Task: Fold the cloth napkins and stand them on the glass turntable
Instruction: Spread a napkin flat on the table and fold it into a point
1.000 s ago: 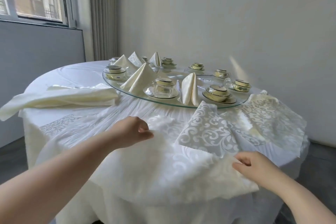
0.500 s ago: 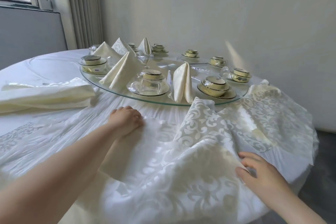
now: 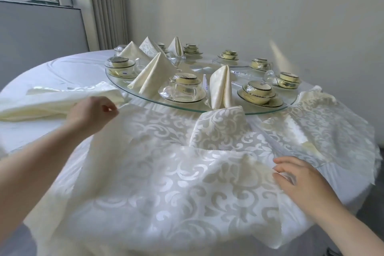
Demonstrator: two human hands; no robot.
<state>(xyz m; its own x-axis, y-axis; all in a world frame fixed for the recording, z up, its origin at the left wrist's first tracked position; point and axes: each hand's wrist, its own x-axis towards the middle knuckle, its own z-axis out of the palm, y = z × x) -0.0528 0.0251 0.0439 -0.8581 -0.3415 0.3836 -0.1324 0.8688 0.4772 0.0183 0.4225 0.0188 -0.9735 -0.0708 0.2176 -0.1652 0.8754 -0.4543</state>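
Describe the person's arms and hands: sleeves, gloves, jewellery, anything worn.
Both arms are bare. No sleeve shows on the left forearm or the right forearm as far as the picture's edge. The left hand and the right hand wear no gloves. No ring, watch or bracelet is visible on either.

My only view, a wide-angle camera on the person's head, facing forward and down across the round white-clothed table (image 3: 52, 64), close over its near edge, round clear glass turntable (image 3: 207, 62) mid-frame
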